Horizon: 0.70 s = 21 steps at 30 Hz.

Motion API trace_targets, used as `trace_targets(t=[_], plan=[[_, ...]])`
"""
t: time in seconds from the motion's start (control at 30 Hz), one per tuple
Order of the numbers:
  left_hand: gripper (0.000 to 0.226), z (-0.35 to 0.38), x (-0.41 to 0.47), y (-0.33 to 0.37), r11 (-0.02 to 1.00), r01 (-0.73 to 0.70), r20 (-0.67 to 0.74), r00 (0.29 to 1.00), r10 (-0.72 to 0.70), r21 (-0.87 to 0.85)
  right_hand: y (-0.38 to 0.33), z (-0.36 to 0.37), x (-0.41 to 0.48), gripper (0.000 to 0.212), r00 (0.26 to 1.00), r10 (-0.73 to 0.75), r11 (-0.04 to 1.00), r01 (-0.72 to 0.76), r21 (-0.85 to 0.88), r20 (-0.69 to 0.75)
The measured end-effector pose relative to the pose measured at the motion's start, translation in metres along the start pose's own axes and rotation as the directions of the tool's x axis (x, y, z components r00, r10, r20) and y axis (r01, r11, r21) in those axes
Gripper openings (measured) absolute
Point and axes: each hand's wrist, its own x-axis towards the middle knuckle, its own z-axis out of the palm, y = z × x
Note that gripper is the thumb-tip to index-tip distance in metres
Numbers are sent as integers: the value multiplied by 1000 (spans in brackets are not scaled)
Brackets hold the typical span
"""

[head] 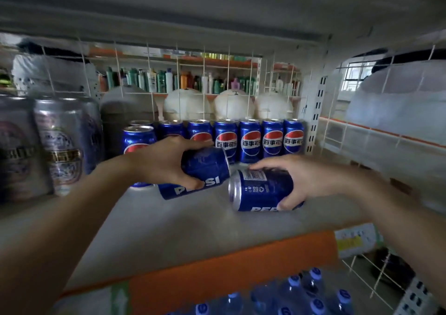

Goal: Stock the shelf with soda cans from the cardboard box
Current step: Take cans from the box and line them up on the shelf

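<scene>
Orange edging (231, 264) runs along the front lip of the grey shelf (169, 228), and below it blue-capped water bottles (294, 297) crowd the lower level. Both forearms reach in over the lip. The right hand (301, 182) is wrapped around a blue can (260, 191) lying almost on its side, silver rim pointing left, thumb under it and fingers over the barcode. The left hand (161, 162) grips a second can (205, 170), also tilted nearly flat, fingers on top and thumb across the white lettering. The two cans sit just beside each other above the middle of the shelf; whether either touches the surface cannot be told.

Behind the left hand one blue can (138, 137) stands upright. Farther back a row of cans (251, 141) stands upright against the wire back panel (205, 78), logos facing forward. Tall silver cans (60, 146) stand at the left, blurred. Beyond the wire, pale round objects (234, 104) sit in a line, and farther off another shelf holds mixed bottles (166, 80). No cardboard box can be made out for certain.
</scene>
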Motion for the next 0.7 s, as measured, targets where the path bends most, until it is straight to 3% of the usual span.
trace_targets(t=[0.1,0.4,0.53,0.7], plan=[[78,-2,4,-4,999,-1,29,1000,2,-32,-2,-5,-1,78,998,-5,1000,4,10,69],[64,1,8,-13,937,-1,1,1000,2,-351,21,-6,13,79,986,-88,995,80,60,142],[64,4,9,-16,897,-9,-47,999,-13,-442,26,-10,18,81,980,-116,974,80,211,162],[62,4,7,-17,814,-75,-165,986,-27,-577,11,-12,37,69,978,-205,909,207,361,-45]])
